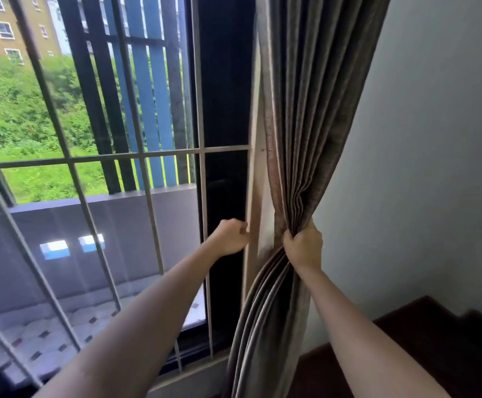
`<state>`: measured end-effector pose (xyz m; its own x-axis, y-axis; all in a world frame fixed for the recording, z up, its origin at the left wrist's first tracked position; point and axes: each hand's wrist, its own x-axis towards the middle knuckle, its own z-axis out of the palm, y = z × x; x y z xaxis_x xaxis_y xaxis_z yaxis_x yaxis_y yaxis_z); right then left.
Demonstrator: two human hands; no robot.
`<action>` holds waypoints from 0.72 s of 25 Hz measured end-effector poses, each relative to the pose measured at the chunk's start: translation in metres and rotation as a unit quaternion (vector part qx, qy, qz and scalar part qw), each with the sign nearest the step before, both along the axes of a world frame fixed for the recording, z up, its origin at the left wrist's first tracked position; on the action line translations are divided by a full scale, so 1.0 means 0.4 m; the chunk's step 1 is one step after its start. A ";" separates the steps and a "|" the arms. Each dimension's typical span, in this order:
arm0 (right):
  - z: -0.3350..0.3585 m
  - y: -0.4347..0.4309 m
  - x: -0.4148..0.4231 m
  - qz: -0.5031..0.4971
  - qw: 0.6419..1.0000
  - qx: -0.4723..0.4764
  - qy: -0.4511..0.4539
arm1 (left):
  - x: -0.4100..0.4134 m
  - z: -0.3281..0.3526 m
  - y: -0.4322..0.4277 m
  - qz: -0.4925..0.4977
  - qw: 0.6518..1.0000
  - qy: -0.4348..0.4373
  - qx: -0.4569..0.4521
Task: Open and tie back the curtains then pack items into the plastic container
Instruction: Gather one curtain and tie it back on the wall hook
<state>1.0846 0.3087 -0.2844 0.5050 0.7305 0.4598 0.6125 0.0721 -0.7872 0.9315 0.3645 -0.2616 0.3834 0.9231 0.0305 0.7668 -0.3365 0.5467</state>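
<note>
Woven cloth curtain (305, 124), slightly coarse, faint sheen. Painted metal window bars (145, 156), smooth and matt. Smooth, matt painted wall (435, 139).

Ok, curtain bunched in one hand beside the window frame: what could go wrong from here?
1. Only the right hand grips the gathered curtain. If that grip loosens, the folds would probably spread out before they are tied.
2. No tie-back is visible. The left hand is curled at the window frame, and it is unclear whether it holds anything, so the tying step may stall.
</note>
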 end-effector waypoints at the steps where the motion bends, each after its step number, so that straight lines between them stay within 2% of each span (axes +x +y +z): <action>1: 0.005 -0.002 0.026 -0.004 1.000 -0.004 0.002 | 0.026 -0.034 0.008 -0.006 1.000 0.011 -0.003; 5: 0.013 0.002 0.104 -0.010 1.000 -0.006 -0.022 | 0.138 -0.143 0.041 0.018 0.999 -0.015 -0.041; 10: 0.011 0.024 0.133 0.021 0.999 -0.015 -0.030 | 0.257 -0.249 0.085 0.061 0.997 -0.013 -0.042; 18: 0.043 0.034 0.208 0.050 0.999 -0.020 -0.001 | 0.312 -0.339 0.172 0.098 0.989 -0.003 -0.107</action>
<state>1.1677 0.3222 -0.2672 0.4269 0.7958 0.4295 0.6053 0.1013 -0.7895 1.0564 0.4334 -0.3971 0.1973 0.9653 -0.1709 0.8019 -0.0587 0.5946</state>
